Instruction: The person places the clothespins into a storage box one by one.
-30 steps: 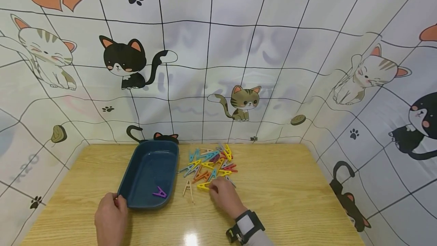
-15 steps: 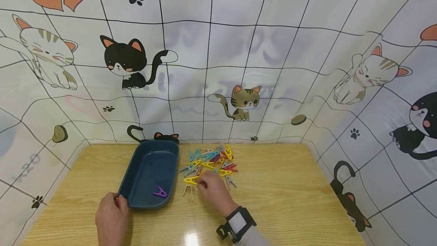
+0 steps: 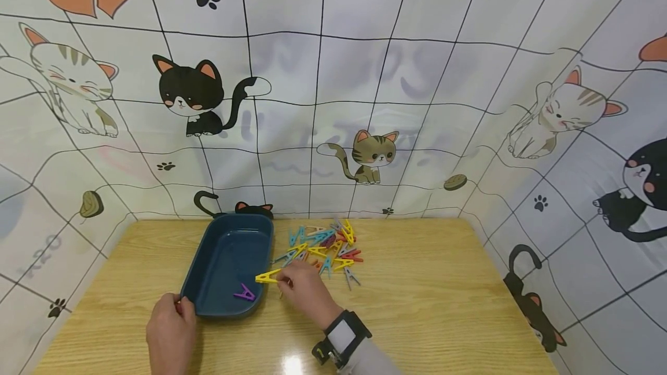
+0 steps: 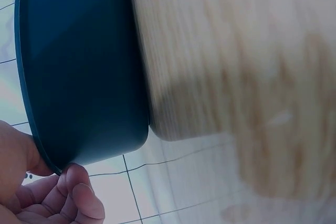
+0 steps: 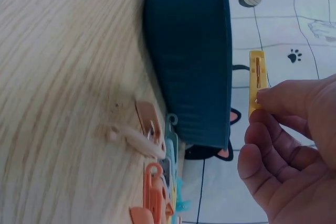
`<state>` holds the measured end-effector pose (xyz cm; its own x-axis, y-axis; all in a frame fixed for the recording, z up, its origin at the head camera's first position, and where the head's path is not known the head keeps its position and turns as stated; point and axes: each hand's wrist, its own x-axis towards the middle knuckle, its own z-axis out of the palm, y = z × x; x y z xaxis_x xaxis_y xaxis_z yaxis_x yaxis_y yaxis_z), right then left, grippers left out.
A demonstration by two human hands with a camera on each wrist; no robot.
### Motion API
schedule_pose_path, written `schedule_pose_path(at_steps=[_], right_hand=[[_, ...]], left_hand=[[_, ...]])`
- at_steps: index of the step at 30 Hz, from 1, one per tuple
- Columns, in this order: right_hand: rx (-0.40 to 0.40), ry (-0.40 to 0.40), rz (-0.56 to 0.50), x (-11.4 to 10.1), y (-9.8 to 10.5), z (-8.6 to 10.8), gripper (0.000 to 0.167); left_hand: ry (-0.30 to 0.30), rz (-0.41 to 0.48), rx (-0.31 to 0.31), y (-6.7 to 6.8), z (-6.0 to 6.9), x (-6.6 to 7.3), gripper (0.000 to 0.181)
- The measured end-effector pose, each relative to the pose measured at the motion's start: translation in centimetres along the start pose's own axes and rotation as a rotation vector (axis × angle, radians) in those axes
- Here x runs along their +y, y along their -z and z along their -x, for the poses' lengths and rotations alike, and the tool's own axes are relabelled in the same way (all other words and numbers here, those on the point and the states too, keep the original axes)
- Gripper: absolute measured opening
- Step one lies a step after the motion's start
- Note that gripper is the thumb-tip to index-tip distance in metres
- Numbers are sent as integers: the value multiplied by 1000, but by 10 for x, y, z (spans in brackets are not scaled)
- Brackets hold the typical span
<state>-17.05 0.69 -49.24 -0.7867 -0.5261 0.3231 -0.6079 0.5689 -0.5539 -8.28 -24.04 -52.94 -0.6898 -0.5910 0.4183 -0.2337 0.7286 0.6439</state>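
A dark blue tray (image 3: 224, 265) stands on the left part of the table, with a purple clothespin (image 3: 244, 293) lying inside near its front right corner. My left hand (image 3: 171, 331) pinches the tray's front left rim between thumb and fingers; the left wrist view shows the tray wall (image 4: 84, 77) beside those fingers. Between thumb and forefinger my right hand (image 3: 310, 294) pinches a yellow clothespin (image 3: 267, 277), whose tip is over the tray's right rim. In the right wrist view the yellow clothespin (image 5: 257, 77) is held above the tabletop.
Right of the tray lies a loose pile of clothespins (image 3: 327, 241) in several colours. A grey clothespin (image 3: 351, 278) lies at the pile's front edge. A beige clothespin (image 5: 139, 139) sits on the table, mostly behind my right hand in the head view. A cat-printed sheet (image 3: 354, 74) hangs behind.
My right hand has lifted the yellow clothespin from the front of the pile and carried it left to the tray's rim. The left hand and the tray have stayed in place.
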Motion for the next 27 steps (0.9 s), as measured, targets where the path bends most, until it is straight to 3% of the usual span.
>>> schedule_pose_path(at_steps=[13, 24, 27], right_hand=[[-14, 117, 118, -13, -20, -10, 6], [-1, 159, 141, -17, -27, -18, 6], [8, 169, 152, -18, -28, -19, 7]], left_hand=[[0, 5, 12, 0, 1, 2, 12], [-17, 9, 17, 1, 0, 0, 10], [7, 1, -7, 1, 0, 1, 12]])
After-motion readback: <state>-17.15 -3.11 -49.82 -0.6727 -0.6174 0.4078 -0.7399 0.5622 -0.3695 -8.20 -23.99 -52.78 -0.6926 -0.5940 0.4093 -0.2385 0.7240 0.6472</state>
